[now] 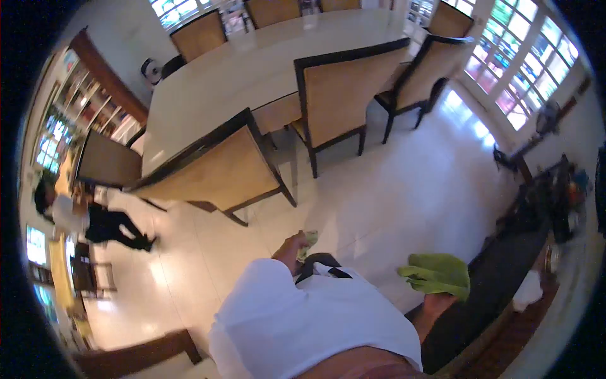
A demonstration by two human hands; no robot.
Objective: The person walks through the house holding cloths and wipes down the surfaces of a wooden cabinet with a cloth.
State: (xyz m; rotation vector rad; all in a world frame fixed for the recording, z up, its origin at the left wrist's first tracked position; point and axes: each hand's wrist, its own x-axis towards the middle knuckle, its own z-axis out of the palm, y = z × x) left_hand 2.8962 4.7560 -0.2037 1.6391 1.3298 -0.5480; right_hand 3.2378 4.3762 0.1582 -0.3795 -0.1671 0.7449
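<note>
Cloth, bright green and bunched, is in the person's right hand, well out to the side of the white shirt. The fingers there grasp it from below, though the cloth covers most of them. The left hand is in front of the body, its fingers closed around a small pale green item, too blurred to identify. Both hands are above the shiny pale floor, apart from each other. Ahead, a long glossy tabletop is ringed by dark-framed chairs with tan backs, the nearest chair angled toward the person. Paned doors are bright at upper right. At far left, another person in dark trousers is near a chair.
</note>
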